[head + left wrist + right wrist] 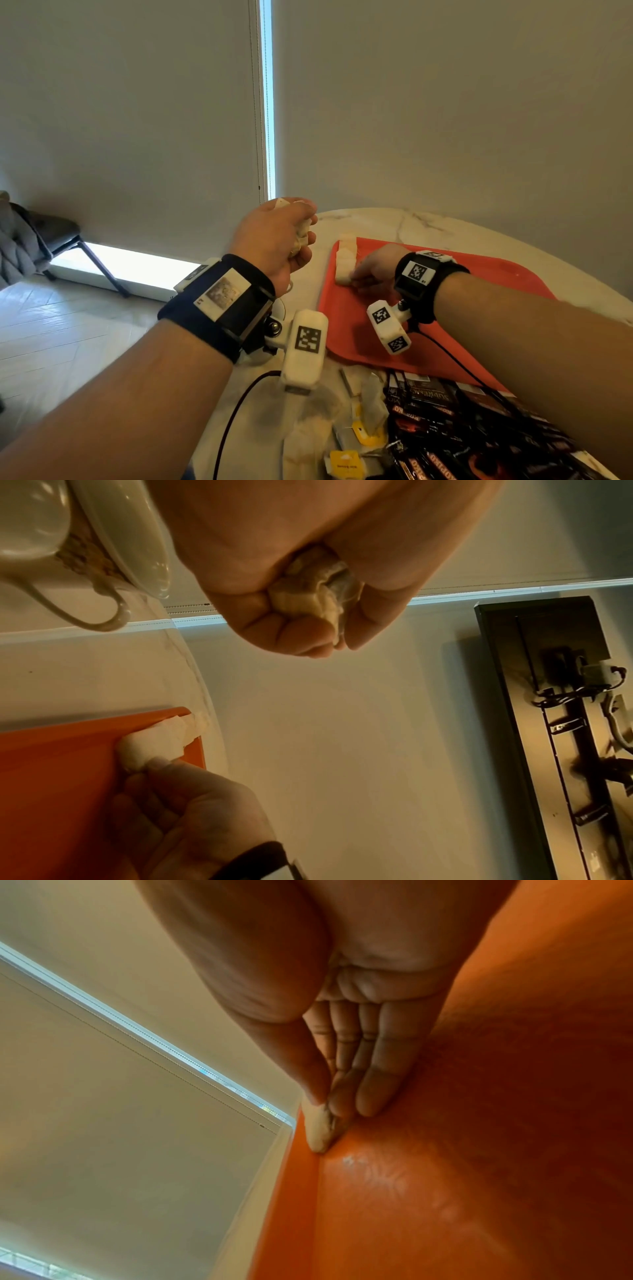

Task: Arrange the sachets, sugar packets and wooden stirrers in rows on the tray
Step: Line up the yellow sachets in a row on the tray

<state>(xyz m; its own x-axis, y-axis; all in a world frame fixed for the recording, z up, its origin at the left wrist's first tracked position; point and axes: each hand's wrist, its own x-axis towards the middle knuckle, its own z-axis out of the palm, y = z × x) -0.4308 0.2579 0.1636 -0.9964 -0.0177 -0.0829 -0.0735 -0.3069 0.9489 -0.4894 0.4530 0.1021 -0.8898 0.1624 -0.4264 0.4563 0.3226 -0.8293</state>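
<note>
Head view: left hand (277, 236) hangs raised over the desk (404, 222) edge, its grip curled round a bunch of pale sachets (303, 233). Right hand (375, 272) lies on the red tray (496, 274), fingertips pinching the nearest sachet of a row (345, 262) along the tray's left edge. Dark packets (445, 428) and yellow-tagged tea bags (363, 431) lie loose on the desk near the tray.

Left wrist view: fingers (294, 631) wrap crumpled sachets (318, 593); a white cup (44, 528) stands at the upper left.

Right wrist view: thumb and fingers (373, 1091) pinch a pale sachet (318, 1129) against the tray's rim (301, 1191).
</note>
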